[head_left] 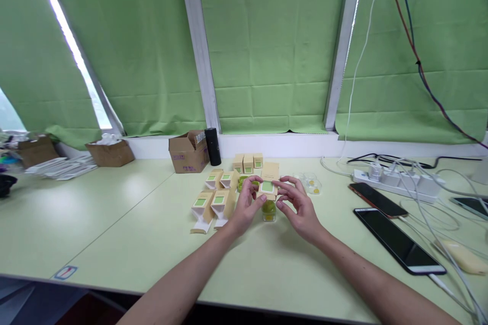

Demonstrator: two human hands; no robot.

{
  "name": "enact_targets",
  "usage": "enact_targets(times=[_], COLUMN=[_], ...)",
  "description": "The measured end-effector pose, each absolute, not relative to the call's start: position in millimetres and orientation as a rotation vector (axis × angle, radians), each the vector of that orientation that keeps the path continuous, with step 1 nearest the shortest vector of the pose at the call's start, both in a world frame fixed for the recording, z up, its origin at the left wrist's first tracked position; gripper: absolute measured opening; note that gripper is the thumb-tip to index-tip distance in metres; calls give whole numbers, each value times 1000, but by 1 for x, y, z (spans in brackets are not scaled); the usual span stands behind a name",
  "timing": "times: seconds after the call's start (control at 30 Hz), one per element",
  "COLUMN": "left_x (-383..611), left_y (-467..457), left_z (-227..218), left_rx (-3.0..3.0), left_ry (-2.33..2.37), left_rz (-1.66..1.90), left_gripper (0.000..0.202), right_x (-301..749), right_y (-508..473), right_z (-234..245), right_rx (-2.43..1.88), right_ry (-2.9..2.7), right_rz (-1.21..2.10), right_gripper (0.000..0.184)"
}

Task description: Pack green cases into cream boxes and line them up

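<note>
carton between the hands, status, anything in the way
Left hand gripping green-labelled carton; right hand at its opposite side. Green jar shows just below. Open-flapped cartons left of hands, not blocking.

Tan carton: sm. cardboard pc., green sq. label w/ white border.
Carton pose: held up, label facing upward & toward viewer; tan panel extends behind label.
Clear jar: sm., green upper part, yellow near btm.
Jar pose: upright, directly below carton's near edge; whether they touch is unclear.
</note>
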State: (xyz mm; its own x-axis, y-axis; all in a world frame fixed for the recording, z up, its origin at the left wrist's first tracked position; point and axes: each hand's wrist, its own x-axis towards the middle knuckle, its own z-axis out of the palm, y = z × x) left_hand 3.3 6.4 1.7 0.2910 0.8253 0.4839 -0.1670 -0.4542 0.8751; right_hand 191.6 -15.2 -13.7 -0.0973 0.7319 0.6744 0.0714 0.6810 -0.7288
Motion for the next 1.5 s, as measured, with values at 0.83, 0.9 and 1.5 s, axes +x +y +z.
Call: enact_targets(times=[0.83,0.9,1.5], left_x=[5,5,7], left_y=[12,12,13], left_z=[-5,-5,-4], left_rx=[2002,1987,1959], left_ry=[838,843,848], left_rz=[1488,1497,1544], left_gripper=[41,40,33], right_x=[189,189,189], right_y=[-13,-13,-12], right_z=[-14,-14,-16], right_rx=[-728,-727,-752], right_ry=[-1537,-1541,-1543], right_rz=[605,607,583], right_gripper=[34,33,30])
